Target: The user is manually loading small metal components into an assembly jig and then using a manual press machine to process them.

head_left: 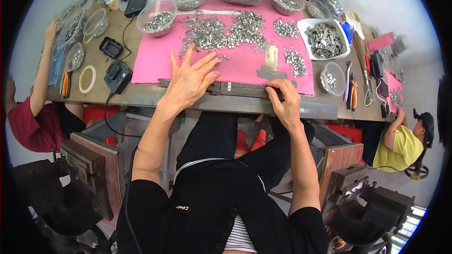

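In the head view, a slim metal bar (pixel 245 87) is laid across the near edge of a pink mat (pixel 153 63) on a worktable, directly in front of the seated person. Judged by its look, it would be felt as stiff, smooth and fairly weighty, not easily broken, and best held by its ends. The loose metal pieces (pixel 209 33) are likely light, hard and slippery, best pinched singly by their sides. The bar is dark grey, marked along its length by small repeating segments, with one brighter patch left of its middle. The pieces are silvery, shiny and heaped beyond it. The left hand (pixel 190 81) is held over the mat, fingers spread, close to a few stray pieces. The right hand (pixel 285 98) is placed at the bar's right end, fingers bent; whether anything is pinched cannot be told.
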{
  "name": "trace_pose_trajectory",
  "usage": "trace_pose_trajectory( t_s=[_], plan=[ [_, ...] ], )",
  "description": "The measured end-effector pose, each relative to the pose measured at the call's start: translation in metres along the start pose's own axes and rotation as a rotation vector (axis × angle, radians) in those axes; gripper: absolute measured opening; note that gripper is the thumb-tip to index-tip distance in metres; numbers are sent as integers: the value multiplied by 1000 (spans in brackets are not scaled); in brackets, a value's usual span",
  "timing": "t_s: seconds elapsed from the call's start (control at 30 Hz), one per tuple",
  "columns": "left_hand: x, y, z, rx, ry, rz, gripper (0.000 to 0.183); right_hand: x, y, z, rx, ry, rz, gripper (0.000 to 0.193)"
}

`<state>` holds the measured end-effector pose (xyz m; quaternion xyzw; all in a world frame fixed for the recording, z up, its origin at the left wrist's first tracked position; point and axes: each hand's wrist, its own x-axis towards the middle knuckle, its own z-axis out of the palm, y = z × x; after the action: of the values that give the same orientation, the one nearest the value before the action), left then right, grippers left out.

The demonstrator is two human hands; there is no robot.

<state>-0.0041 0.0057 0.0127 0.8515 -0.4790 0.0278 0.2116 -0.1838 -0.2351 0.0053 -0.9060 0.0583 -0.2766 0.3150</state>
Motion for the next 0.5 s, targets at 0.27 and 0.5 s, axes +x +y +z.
trace_pose_trajectory(
  t_s=[0.27, 0.5],
  plan=[
    [16, 8, 12, -5, -36, 138, 54, 73, -3, 32, -174, -135, -241, 30],
    [3, 5, 6, -30, -40, 85, 55, 106, 4, 71, -359, -264, -331, 40]
  ],
)
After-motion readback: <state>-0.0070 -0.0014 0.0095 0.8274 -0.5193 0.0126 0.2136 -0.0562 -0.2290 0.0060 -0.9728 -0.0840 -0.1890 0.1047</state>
